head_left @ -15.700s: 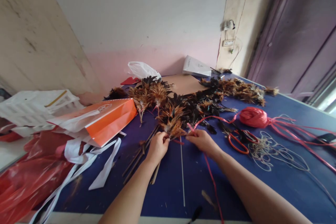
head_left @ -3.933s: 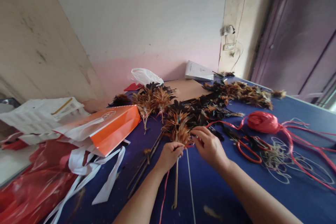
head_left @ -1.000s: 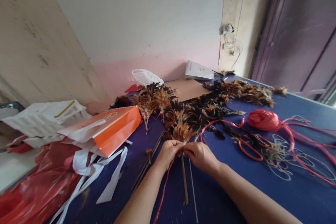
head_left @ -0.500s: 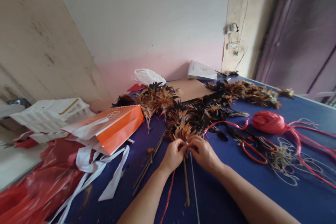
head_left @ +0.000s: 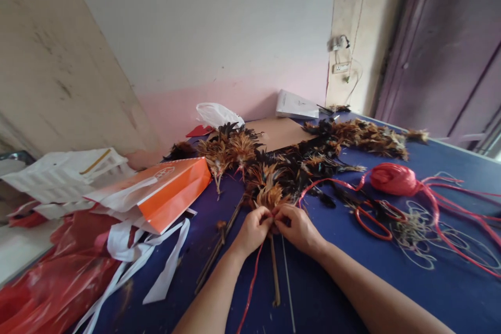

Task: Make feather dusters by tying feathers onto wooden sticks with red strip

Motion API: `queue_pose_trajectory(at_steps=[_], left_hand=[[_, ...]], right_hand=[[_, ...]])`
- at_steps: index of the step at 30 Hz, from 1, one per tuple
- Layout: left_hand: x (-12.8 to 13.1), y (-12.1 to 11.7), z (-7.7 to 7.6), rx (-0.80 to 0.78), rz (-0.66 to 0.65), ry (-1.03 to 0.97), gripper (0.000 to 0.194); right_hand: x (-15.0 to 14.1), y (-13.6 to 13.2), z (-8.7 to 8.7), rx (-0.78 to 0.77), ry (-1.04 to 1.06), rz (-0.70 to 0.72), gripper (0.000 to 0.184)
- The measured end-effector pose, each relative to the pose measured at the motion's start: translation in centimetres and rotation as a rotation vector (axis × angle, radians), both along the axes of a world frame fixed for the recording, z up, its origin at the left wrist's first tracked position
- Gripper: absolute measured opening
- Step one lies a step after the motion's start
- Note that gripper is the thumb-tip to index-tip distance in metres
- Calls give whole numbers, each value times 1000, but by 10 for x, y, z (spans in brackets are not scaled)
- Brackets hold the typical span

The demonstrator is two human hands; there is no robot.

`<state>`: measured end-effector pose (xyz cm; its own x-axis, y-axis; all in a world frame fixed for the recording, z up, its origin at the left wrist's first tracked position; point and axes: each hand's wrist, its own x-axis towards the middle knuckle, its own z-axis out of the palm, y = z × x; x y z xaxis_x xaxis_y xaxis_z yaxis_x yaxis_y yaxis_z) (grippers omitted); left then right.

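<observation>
Low in the middle of the head view, my left hand (head_left: 255, 228) and my right hand (head_left: 296, 225) meet with bent, pinching fingers at the base of a brown feather bundle (head_left: 270, 195). My left fingers grip the bundle's base, while my right thumb and finger pinch a thin white string (head_left: 288, 282) that runs down towards me. The exact contact between the fingertips is hidden. Below the hands a thin wooden stick (head_left: 275, 276) extends from the bundle. Pink plastic twine (head_left: 252, 287) trails beneath my left hand.
Black and brown feathers (head_left: 317, 154) spread across the blue table (head_left: 336, 297). To the right lie a pink twine ball (head_left: 392, 178), orange-handled scissors (head_left: 370, 224) and tangled pale string (head_left: 413, 235). An orange-and-white bag (head_left: 176, 193), sticks (head_left: 219, 248) and red plastic (head_left: 70, 266) are left.
The view has shifted slightly, moving the scene a little left. My fingertips have come closer together at the bundle's base, and my right fingers curl over more.
</observation>
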<state>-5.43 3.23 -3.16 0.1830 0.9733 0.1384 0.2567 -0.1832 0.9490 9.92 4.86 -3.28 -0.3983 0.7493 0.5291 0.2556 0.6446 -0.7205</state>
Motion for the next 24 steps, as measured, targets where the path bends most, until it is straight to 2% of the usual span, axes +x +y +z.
queue_pose_trajectory(at_steps=[4, 7, 10, 17, 24], left_hand=[[1, -1, 1, 52, 47, 98, 14], [5, -3, 3, 233, 110, 190, 8], [8, -5, 4, 357, 157, 250, 12], [14, -5, 2, 383, 245, 296, 15], [15, -2, -5, 305, 306, 229, 13]], right_hand=[[-2, 0, -1, -60, 21, -33, 15], [-3, 1, -2, -107, 30, -53, 13], [-4, 3, -3, -139, 36, -66, 12], [-5, 8, -10, -217, 55, -129, 10], [-3, 12, -6, -574, 127, -17, 13]])
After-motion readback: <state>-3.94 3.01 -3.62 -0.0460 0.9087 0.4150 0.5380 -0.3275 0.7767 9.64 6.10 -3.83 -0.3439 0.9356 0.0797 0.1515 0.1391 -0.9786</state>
